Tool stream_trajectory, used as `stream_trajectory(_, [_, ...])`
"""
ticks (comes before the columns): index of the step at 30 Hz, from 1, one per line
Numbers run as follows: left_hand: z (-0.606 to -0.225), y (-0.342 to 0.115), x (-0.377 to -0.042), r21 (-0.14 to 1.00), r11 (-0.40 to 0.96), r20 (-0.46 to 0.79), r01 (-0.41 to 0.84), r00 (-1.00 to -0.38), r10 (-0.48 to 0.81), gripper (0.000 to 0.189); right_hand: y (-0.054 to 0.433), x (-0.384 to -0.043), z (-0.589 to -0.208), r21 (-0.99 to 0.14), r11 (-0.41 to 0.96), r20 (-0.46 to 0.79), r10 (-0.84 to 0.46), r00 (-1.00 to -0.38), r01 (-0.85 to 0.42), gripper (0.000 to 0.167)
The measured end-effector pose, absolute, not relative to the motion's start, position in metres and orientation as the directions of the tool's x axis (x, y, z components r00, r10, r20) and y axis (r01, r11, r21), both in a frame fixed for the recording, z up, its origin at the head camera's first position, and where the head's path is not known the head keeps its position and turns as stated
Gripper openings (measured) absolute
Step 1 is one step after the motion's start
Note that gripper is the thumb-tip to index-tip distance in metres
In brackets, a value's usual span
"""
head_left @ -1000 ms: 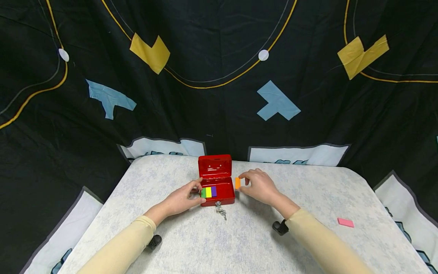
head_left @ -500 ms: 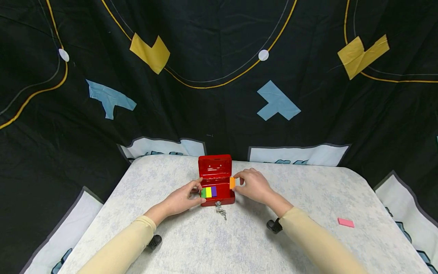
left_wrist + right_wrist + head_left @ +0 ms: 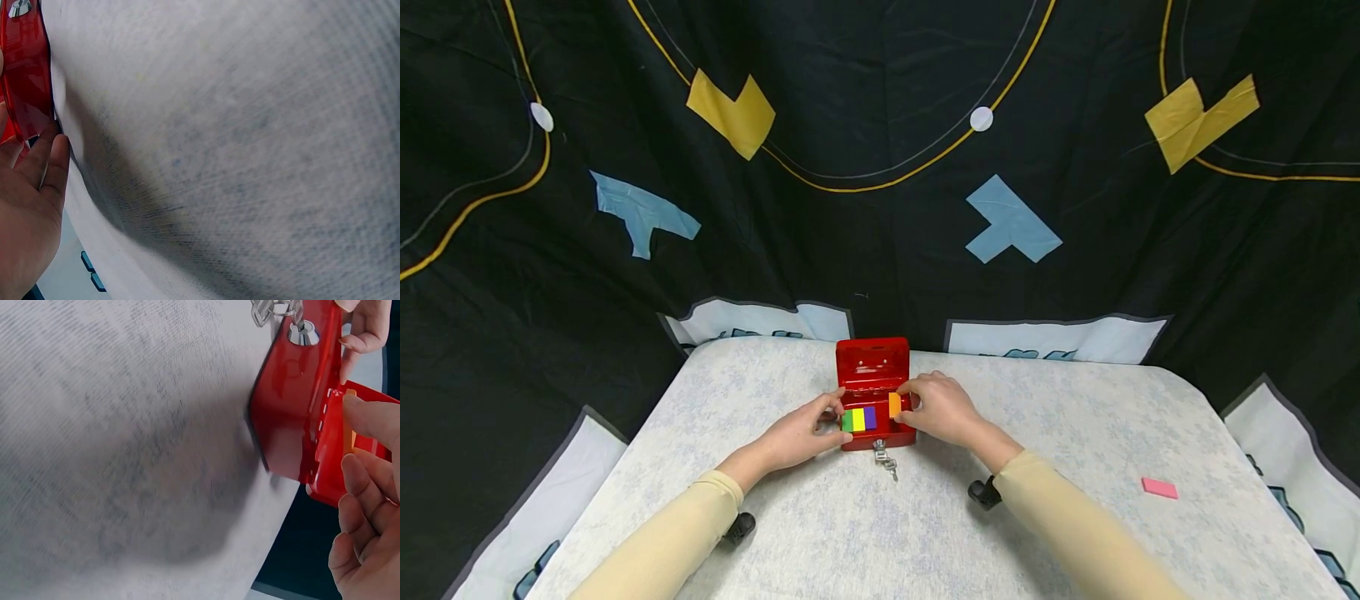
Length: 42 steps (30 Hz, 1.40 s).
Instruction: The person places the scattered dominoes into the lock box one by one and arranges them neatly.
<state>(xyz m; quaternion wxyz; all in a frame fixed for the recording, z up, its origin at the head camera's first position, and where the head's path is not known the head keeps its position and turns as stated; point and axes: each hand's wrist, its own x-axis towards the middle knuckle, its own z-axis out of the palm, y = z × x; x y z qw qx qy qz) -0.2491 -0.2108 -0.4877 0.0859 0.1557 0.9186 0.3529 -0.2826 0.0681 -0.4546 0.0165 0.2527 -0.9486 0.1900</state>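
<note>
A small red cash box (image 3: pixel 901 440) stands with its lid raised on the table. Inside, at the left, green (image 3: pixel 847 420), yellow (image 3: pixel 858 419) and purple (image 3: pixel 870 417) flat blocks form a row side by side. My left hand (image 3: pixel 797 433) grips the box's left end, thumb at the front corner and fingers farther back. Between thumb and fingertips my right hand (image 3: pixel 943 408) pinches an orange block (image 3: pixel 895 406), over the right part of the box and apart from the purple one. The right wrist view shows the orange block (image 3: pixel 349 422) edge-on.
Keys (image 3: pixel 890 467) hang from the lock on the box's front. A pink block (image 3: pixel 1160 487) lies far to the right on the pale patterned table (image 3: pixel 1060 433). Behind the table hangs a black cloth (image 3: pixel 880 250) with printed shapes.
My right hand has carried the orange block leftward, from beside the box's right wall to over its inside. The left hand keeps its place at the box.
</note>
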Motion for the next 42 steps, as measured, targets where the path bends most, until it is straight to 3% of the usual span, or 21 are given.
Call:
stream_trajectory(19, [-0.488, -0.211, -0.250, 0.687, 0.684, -0.031, 0.245, -0.931, 0.365, 0.040, 0.050, -0.289, -0.466, -0.291, 0.788, 0.099, -0.540, -0.836, -0.543, 0.040])
stream_trajectory(42, [-0.488, -0.212, -0.249, 0.687, 0.683, -0.030, 0.248, -0.930, 0.368, 0.040, 0.041, -0.294, -0.476, -0.226, 0.817, 0.061, -0.531, -0.845, -0.530, 0.038])
